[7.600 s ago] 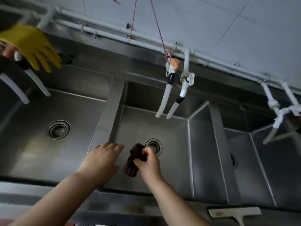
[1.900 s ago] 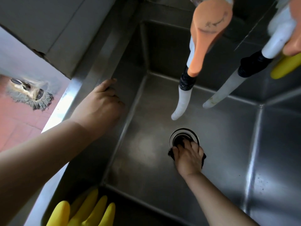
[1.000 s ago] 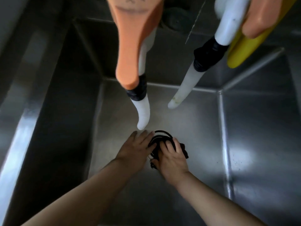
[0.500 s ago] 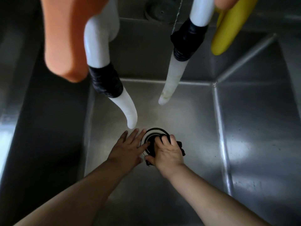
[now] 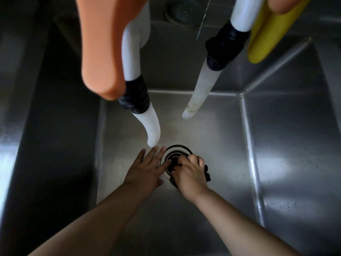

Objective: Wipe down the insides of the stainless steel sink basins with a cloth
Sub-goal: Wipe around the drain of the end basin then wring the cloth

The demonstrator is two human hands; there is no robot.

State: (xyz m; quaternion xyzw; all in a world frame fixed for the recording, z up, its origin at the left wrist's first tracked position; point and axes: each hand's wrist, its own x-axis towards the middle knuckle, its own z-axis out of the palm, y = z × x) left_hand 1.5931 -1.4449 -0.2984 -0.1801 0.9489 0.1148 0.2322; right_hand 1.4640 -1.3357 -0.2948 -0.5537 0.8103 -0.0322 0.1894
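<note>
Right hand (image 5: 191, 174) grips dark cloth (image 5: 207, 172) over the basin (image 5: 295, 163) drain (image 5: 175, 151).

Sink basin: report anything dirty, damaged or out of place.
One thing: the tip of the right hose shows yellowish-brown staining, while the left hose looks clean white. Small specks dot the basin's right wall. Nothing looks damaged or spilled.

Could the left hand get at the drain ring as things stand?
Probably yes: the left hand lies flat beside the drain ring, fingertips at its rim; the right hand and cloth cover only the near side.
</note>
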